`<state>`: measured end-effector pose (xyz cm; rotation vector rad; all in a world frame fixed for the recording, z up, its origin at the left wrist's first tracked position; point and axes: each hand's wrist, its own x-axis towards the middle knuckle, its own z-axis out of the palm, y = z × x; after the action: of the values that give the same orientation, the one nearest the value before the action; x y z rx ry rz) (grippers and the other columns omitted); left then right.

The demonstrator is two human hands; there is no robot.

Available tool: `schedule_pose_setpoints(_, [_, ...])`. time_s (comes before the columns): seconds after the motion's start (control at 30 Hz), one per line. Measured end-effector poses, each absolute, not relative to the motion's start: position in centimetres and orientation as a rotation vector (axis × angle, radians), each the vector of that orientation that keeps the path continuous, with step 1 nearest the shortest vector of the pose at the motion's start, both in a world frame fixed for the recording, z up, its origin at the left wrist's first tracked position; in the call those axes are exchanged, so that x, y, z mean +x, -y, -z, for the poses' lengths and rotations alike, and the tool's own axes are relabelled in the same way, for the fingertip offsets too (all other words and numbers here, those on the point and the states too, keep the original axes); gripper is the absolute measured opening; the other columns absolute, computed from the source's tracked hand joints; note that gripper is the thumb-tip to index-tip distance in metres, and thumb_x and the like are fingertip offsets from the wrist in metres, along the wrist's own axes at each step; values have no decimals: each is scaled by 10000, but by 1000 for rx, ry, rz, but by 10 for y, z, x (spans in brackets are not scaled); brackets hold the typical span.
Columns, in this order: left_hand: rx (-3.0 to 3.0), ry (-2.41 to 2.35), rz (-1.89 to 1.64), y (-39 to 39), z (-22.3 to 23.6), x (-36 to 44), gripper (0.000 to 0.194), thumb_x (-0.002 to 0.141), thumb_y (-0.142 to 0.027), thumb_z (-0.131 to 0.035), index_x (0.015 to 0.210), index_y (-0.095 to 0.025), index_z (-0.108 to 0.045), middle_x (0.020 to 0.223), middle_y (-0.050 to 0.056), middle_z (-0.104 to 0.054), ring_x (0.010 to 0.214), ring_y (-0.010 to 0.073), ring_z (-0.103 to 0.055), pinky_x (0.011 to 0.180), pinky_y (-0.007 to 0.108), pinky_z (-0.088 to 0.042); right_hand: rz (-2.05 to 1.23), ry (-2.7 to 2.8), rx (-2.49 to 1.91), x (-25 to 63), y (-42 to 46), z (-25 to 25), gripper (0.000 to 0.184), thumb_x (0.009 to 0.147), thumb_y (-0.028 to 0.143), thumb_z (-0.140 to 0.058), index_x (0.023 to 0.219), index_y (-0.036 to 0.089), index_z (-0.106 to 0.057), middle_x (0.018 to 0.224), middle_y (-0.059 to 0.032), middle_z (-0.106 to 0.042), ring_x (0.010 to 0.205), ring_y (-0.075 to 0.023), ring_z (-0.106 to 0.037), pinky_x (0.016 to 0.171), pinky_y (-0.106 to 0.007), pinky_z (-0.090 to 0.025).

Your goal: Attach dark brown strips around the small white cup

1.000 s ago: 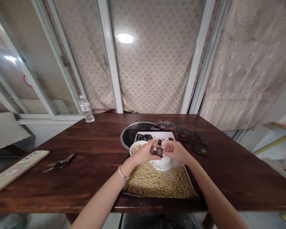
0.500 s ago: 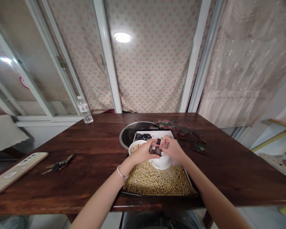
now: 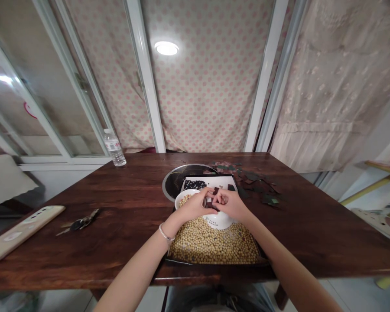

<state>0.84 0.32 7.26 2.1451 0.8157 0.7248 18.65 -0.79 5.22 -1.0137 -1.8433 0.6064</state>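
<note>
My left hand is closed with thumb and fingers around a small flat dark-brown piece, which has a pale patch at its middle. From the other side my right hand meets it in a pinch, its fingertips at the piece; what they grip is hidden. Both hands are above a white bowl with small marks on its side. This bowl stands among many round yellowish beads or beans in a black-edged tray. A second white bowl, holding similar grains, is beside my left hand.
Small black pieces lie at the tray's far left. Behind it is a dark round pan with a silver rim. Dark-green and brown scraps are scattered to the right. Leftward are keys, a phone and a water bottle.
My right hand's fingertips have shifted slightly left and down over the brown piece, with the fingers curled more. My left hand keeps its hold; the view has tilted a little.
</note>
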Motion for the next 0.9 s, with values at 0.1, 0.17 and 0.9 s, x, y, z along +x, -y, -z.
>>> schedule_pose_setpoints(0.1, [2143, -811, -727, -3, -72, 9, 624, 636, -260, -760, 1168, -185, -440, 1082, 94, -617, 996, 256, -578, 835, 371, -433, -569, 1830, -1038, 187, 8, -54, 175, 662, 144, -557, 577, 206, -418, 522, 56, -501, 481, -103, -412, 483, -216, -317])
schedule_pose_setpoints(0.17, [2137, -817, -731, -3, -73, 9, 634, 631, -259, -763, 1169, -182, -437, 1084, 101, -616, 990, 257, -579, 825, 370, -436, -576, 1849, -1033, 188, 10, -55, 183, 656, 145, -568, 568, 205, -419, 511, 58, -490, 477, -102, -410, 477, -215, -314])
schedule_pose_setpoints(0.9, [2130, -858, -735, -1, -75, 9, 641, 615, -274, -767, 1162, -192, -444, 1092, 100, -617, 977, 259, -582, 824, 381, -432, -637, 1866, -979, 192, 10, -54, 214, 657, 115, -551, 557, 206, -386, 614, 23, -618, 531, -111, -493, 524, -224, -385])
